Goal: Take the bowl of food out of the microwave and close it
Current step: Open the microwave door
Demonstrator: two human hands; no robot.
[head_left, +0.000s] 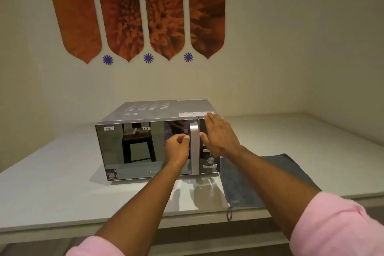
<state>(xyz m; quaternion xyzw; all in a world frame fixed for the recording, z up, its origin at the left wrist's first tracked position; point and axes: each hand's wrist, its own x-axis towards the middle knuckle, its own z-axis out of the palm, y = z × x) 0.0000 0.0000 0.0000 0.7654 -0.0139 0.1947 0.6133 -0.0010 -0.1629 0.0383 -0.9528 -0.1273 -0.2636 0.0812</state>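
The microwave (153, 141) is silver with a dark mirrored door and a pale silver handle (194, 147). Beside it lies a mottled blue-grey cloth (245, 183) on the off-white counter (52, 183). Both sleeves (336, 224) are pink. Orange flower-print panels (135, 10) (with purple starbursts (148, 58) below) decorate the cream wall.

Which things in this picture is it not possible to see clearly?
- Head view: the bowl of food; the closed mirrored door of the microwave shows only reflections.
- Head view: the control panel, partly covered by the right hand.
- Head view: the left hand grip on the handle; fingertips blurred.
- Head view: the top label, too small.
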